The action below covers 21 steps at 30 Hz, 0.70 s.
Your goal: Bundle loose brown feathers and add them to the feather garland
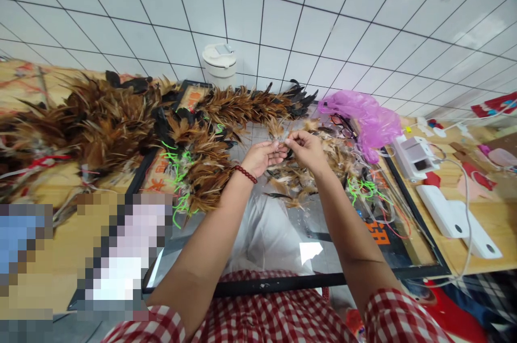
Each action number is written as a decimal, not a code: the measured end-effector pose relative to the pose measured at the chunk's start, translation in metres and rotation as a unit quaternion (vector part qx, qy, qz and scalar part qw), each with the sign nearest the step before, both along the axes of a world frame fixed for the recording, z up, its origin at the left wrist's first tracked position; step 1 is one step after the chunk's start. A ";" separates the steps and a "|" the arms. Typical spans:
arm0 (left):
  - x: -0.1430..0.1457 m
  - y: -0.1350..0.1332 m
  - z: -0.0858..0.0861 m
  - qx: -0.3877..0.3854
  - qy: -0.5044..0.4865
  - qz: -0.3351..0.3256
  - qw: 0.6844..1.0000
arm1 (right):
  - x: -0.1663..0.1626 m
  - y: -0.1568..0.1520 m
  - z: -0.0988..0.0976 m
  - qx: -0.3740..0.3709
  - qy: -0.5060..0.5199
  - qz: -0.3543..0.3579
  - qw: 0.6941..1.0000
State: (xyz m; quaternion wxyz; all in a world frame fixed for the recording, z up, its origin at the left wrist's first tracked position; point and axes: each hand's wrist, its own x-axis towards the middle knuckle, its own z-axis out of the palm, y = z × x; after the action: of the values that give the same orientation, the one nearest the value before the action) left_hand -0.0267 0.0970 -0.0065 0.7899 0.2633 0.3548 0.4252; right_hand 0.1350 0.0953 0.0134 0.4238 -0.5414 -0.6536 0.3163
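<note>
My left hand (260, 160), with a dark red bead bracelet (245, 173) at the wrist, pinches the lower end of a small light-brown feather tuft (277, 128). Close against its fingertips, my right hand (307, 152) has thumb and fingers pressed together; what they hold, if anything, is too small to make out. Below and right of the hands lie loose tan and white feathers (297, 184) on a black-framed glass tabletop (283, 281). Left of them sits a bundle of brown feathers (210, 176) with bright green string (177, 162).
A long brown and black feather strip (250, 105) stretches behind the hands, and a bigger feather pile (100, 122) lies left. A white lidded cup (220, 65) stands by the tiled wall. To the right are a purple plastic bag (367, 117), white power strips (456, 219) and cables.
</note>
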 end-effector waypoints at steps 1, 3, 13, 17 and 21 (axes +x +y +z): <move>0.000 0.000 0.000 -0.002 0.001 0.000 1.000 | 0.000 0.000 -0.001 0.003 -0.002 0.005 1.000; 0.000 0.000 -0.001 0.000 0.003 -0.005 1.000 | -0.002 0.001 -0.004 0.013 -0.010 0.009 1.000; 0.001 0.002 -0.007 0.009 -0.023 -0.031 0.999 | -0.003 -0.003 0.001 0.074 -0.098 -0.012 0.992; 0.000 0.006 -0.012 -0.005 -0.064 -0.002 0.998 | -0.007 -0.009 0.004 0.159 -0.232 0.053 0.958; 0.000 0.006 -0.016 0.006 -0.060 -0.016 0.998 | -0.020 -0.014 0.000 0.174 -0.304 -0.004 0.937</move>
State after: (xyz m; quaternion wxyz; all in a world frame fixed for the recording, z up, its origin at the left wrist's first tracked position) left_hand -0.0268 0.1035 -0.0228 0.8149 0.2479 0.2998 0.4297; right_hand 0.1148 0.0815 0.0130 0.2940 -0.5324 -0.7936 0.0163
